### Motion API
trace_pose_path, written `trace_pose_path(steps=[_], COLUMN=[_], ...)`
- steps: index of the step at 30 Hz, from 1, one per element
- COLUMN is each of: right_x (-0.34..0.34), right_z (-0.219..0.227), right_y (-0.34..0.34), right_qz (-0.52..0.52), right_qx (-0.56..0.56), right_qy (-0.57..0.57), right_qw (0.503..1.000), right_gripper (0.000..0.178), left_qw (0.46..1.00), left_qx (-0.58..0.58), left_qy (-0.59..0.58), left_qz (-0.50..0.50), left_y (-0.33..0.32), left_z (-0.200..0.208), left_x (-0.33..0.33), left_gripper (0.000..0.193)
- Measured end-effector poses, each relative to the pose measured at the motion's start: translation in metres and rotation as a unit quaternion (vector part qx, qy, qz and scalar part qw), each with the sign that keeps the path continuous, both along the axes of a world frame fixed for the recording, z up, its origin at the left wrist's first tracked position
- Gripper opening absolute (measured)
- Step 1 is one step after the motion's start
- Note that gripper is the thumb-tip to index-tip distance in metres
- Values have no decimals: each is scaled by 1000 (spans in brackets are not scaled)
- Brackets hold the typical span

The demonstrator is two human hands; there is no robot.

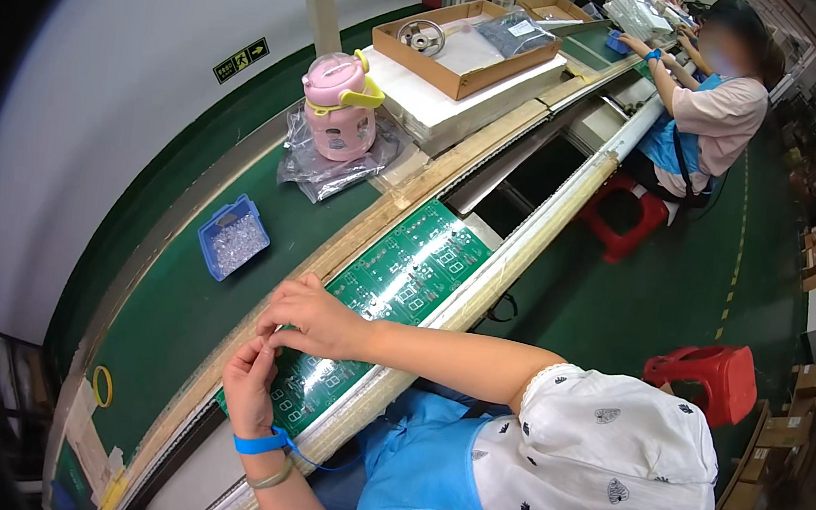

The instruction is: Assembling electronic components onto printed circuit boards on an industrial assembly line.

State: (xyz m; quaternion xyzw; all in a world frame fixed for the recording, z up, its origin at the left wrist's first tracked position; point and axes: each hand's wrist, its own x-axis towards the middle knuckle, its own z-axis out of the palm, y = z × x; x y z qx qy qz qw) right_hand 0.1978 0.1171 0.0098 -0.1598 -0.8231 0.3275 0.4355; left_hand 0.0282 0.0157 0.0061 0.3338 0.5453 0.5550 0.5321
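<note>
A long green circuit board (pixel 405 267) with rows of white digit displays lies in the rail-edged track in front of me. My right hand (pixel 315 319) is over the board's far edge, its thumb and fingers pinched together. Just beside it, my left hand (pixel 252 383) also has its fingertips pinched, almost touching those of the right. Whatever sits between the fingertips is too small to make out. A blue wrist strap (pixel 261 441) with a cord circles my left wrist. The hands cover part of the board beneath them.
Beyond the wooden rail stands a blue bin (pixel 234 238) of small clear parts. A pink jug (pixel 340 111) rests on plastic wrap, near a cardboard tray (pixel 464 48) on white sheets. A yellow tape ring (pixel 102 386) lies left. Another person (pixel 710 118) works farther up the line; red stools (pixel 706 375) stand right.
</note>
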Motion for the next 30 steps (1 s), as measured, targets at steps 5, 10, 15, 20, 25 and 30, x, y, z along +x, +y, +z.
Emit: trace_pose_path(steps=[5,10,15,20,25,30], right_x=[-6,-1,6,12,15,12], right_z=[3,6,18,28,22,12], right_y=[-2,1,7,17,15,10], right_qz=[2,22,52,12,4,-21], right_qx=[13,73,47,1,51,122], right_qy=[-5,-20,-63,-134,-240,-274], right_qw=[1000,997,996,991,969,954], right_gripper=[14,12,10,14,12,10], left_qw=[1000,1000,998,997,992,988], left_qx=[18,8,48,43,64,78], left_qy=[-2,5,37,27,28,26], left_qz=[1,0,-14,55,109,130], left_y=[-9,-13,-10,-13,-16,-15], left_z=[5,1,8,6,6,5], left_x=[-5,-6,3,-2,-1,-1], left_gripper=[15,16,18,17,17,18])
